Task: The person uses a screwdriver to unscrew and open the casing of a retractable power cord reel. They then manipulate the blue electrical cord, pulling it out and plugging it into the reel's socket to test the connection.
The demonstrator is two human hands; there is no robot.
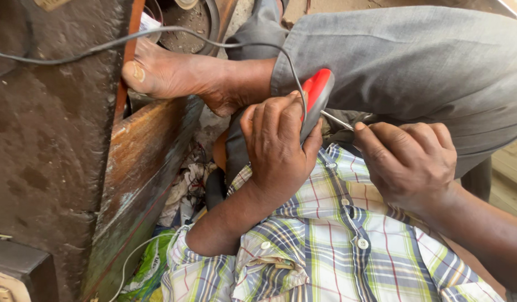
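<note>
Gripping a red-and-grey tool (314, 100) in the left hand (278, 148) while the right hand (409, 156) is pinching a thin metal rod (337, 119).

Lying nearest is the plaid shirt (325, 246), with both forearms crossing it. The left hand's fingers (269, 120) are curling tightly around the tool's lower body, hiding that part; its red end is sticking up past the knuckles against the grey trouser leg (415, 61). The right hand's fingers (381, 142) are closing together on the rod, whose far end is disappearing behind the tool, so where the two meet is hard to make out. A dark cable (158, 34) is running from the tool over a bare foot (180, 72), which is resting against a rusty metal block (46, 134) at the left.
</note>
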